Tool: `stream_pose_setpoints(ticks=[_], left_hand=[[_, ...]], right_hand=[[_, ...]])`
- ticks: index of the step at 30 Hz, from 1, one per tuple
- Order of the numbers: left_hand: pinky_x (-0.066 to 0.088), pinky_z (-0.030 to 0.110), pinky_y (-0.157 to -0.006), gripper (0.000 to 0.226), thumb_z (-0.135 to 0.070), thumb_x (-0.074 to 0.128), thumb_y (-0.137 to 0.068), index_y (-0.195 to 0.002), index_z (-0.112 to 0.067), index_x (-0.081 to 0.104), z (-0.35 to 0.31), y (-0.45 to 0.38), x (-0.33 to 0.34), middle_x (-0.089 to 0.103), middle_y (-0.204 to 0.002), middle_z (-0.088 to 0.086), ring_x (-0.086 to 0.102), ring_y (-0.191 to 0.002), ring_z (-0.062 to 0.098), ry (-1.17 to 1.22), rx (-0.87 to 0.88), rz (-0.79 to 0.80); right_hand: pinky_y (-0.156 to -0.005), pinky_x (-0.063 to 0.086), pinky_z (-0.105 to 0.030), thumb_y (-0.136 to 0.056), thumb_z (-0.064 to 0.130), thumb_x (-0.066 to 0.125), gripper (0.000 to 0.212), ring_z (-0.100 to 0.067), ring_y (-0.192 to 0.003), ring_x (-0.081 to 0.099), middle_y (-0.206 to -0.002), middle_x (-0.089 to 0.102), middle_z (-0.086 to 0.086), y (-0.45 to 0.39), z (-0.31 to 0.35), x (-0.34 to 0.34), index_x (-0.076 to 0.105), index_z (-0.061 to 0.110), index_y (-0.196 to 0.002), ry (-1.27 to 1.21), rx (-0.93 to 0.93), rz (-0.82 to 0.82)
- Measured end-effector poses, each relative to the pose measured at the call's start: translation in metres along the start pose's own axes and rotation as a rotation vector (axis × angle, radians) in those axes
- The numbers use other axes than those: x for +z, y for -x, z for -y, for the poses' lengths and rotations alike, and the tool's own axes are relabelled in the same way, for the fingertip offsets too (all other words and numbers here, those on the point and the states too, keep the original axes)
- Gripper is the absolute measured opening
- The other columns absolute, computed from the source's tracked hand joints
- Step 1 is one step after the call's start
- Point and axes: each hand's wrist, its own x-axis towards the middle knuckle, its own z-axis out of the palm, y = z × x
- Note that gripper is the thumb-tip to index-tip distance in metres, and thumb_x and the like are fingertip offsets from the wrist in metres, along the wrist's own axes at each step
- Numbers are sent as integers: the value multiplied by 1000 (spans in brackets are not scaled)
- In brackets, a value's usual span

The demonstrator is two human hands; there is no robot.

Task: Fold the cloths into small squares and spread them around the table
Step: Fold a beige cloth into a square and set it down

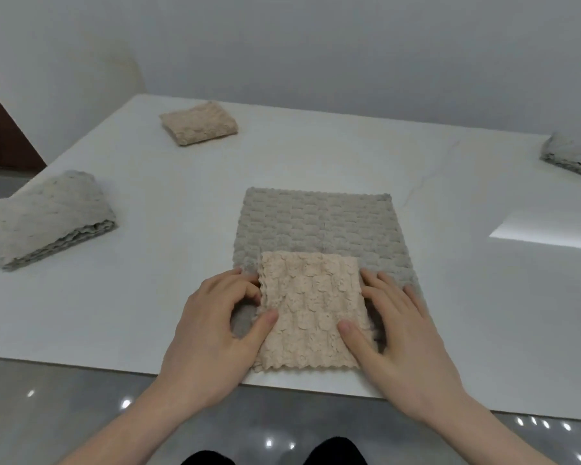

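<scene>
A folded beige cloth (311,307) lies near the table's front edge, on top of a larger grey cloth (319,226) spread flat. My left hand (212,333) holds the beige cloth's left edge, fingers curled at the side and thumb on top. My right hand (399,337) holds its right edge, thumb pressed on the top and fingers down along the side. Three more folded cloths sit apart: a beige one (198,124) far left, a grey one (47,218) at the left edge, and a grey one (572,156) at the far right edge.
The white table (349,156) stands against a pale wall. Its front edge runs just below my hands. A bright reflection (547,229) shows on the right of the tabletop. Grey glossy floor lies below, and a pale chair back (125,78) rises behind the far left.
</scene>
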Motion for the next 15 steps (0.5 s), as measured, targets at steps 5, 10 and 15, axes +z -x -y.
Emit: stream_pose_setpoints(ticks=[5,10,15], left_hand=[[28,29,-113,36,-63,57,-88,-115,-42,67,-16,-7,-15,51,-131,-37,34,-140,-3,-77,-72,129],[43,40,-108,30,-57,60,-80,-99,-36,71,-74,-10,-43,60,-122,-22,51,-124,8,-18,-327,257],[49,30,-88,19,-43,63,-86,-99,-31,70,-185,-4,-79,70,-100,-15,63,-99,10,-28,-560,131]], right_hand=[[-128,4,-31,-88,70,58,55,8,-152,11,-159,29,31,-4,9,-14,55,44,-136,-186,77,3],[-127,16,-41,-79,47,77,15,1,-150,25,-154,45,22,-14,24,-54,72,43,-92,-589,281,168],[-98,55,-34,-86,23,77,21,-6,-107,68,-108,75,14,-12,54,-142,73,33,-104,-825,479,210]])
